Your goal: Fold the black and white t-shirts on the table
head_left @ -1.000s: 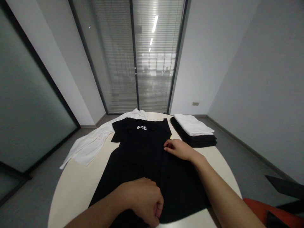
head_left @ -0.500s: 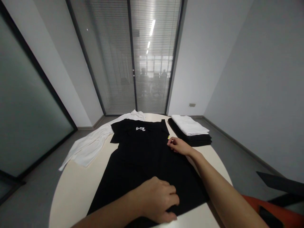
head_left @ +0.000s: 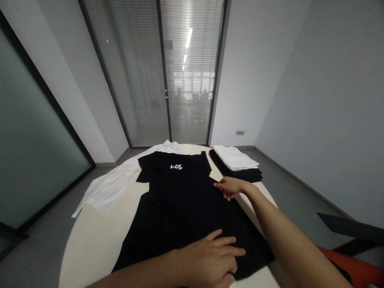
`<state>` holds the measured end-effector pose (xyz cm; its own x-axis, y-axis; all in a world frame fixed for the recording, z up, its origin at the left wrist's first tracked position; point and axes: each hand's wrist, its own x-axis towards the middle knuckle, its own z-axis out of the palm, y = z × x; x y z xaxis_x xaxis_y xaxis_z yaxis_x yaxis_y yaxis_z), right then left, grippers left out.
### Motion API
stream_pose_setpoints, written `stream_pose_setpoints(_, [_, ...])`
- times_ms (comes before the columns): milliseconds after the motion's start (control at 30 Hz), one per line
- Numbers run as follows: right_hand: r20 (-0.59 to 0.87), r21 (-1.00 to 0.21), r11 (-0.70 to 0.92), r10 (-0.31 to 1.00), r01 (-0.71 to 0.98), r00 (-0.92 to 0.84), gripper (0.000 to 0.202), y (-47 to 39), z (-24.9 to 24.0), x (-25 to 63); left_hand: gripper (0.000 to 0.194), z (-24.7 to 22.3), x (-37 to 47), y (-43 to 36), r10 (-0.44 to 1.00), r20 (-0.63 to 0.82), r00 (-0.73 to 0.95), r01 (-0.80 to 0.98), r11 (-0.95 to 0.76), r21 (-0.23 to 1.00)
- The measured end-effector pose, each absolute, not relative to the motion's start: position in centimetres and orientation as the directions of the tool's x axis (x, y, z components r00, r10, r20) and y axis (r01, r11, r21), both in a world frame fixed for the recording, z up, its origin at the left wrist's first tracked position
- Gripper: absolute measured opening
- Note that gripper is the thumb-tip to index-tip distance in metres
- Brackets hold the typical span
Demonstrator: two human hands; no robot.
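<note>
A black T-shirt (head_left: pixel 177 204) with white lettering (head_left: pixel 176 167) lies spread out in front of me, its sleeves at the far end. My left hand (head_left: pixel 214 256) rests palm down near its lower right part, fingers spread and holding nothing. At the shirt's right side edge is my right hand (head_left: pixel 230 187). Its index finger points left over the cloth, while the other fingers bend loosely downward with no cloth seen between them. A small yellow bit (head_left: pixel 210 174) shows beside the right sleeve.
A white garment (head_left: pixel 111 184) lies loosely along the table's (head_left: pixel 81 240) left and far edge. Folded black clothes (head_left: pixel 249 175) are stacked at the far right under a folded white one (head_left: pixel 235 158). An orange and black chair (head_left: pixel 354 256) stands at lower right.
My left hand has moved right and its curled fingers have spread out. My right hand has come slightly nearer along the edge, its fingertips no longer together. The shirt's lower right corner has shifted right.
</note>
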<state>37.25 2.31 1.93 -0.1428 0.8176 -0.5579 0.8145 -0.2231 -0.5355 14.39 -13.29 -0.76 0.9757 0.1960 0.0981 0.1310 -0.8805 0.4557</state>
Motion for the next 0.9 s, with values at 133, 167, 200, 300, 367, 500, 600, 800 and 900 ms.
stream_pose_setpoints(133, [-0.321, -0.270, -0.035, 0.946, 0.962, -0.056, 0.050, 2.3, 3.2, 36.0, 0.018, -3.3, 15.4, -14.3, 0.128, 0.102, 0.986, 0.074, -0.905, 0.419])
stream_pose_setpoints(167, [-0.208, -0.235, -0.017, 0.978, 0.972, -0.033, 0.049, 2.4, 3.4, 35.5, 0.020, -4.1, 15.6, -14.5, 0.106, 0.117, 0.987, 0.049, -0.911, 0.410])
stream_pose_setpoints(200, [-0.124, -0.223, -0.031, 0.992, 0.974, 0.003, 0.050, 2.5, 3.4, 35.0, 0.024, -4.6, 15.8, -14.7, 0.087, 0.135, 0.987, 0.025, -0.912, 0.410])
stream_pose_setpoints(300, [-0.081, -0.256, -0.138, 0.989, 0.957, 0.122, 0.052, 3.1, 3.0, 34.0, 0.031, -4.7, 15.6, -15.1, 0.037, 0.157, 0.987, -0.037, -0.897, 0.440])
stream_pose_setpoints(367, [-0.103, -0.272, -0.179, 0.982, 0.945, 0.157, 0.052, 3.6, 2.3, 33.6, 0.027, -3.2, 15.0, -14.7, 0.014, 0.142, 0.990, -0.053, -0.891, 0.451])
stream_pose_setpoints(500, [-0.100, -0.273, -0.222, 0.974, 0.936, 0.202, 0.039, 4.5, 1.1, 33.3, 0.030, 0.7, 12.6, -11.5, 0.421, 0.169, 0.891, 0.311, -0.838, 0.449])
stream_pose_setpoints(600, [-0.090, -0.264, -0.244, 0.969, 0.933, 0.228, 0.032, 5.2, 0.9, 33.0, 0.028, 1.4, 9.6, -6.6, 0.759, 0.231, 0.609, 0.659, -0.646, 0.386])
stream_pose_setpoints(800, [0.041, -0.229, -0.285, 0.953, 0.931, 0.302, 0.038, 6.1, 1.0, 32.0, 0.047, -1.6, 2.2, 2.4, 0.971, 0.226, -0.078, 0.982, 0.036, 0.188])
stream_pose_setpoints(900, [0.133, -0.217, -0.206, 0.962, 0.954, 0.238, 0.037, 6.0, -0.2, 31.4, 0.049, -2.9, -0.5, 3.9, 0.965, 0.186, -0.187, 0.975, 0.159, 0.157])
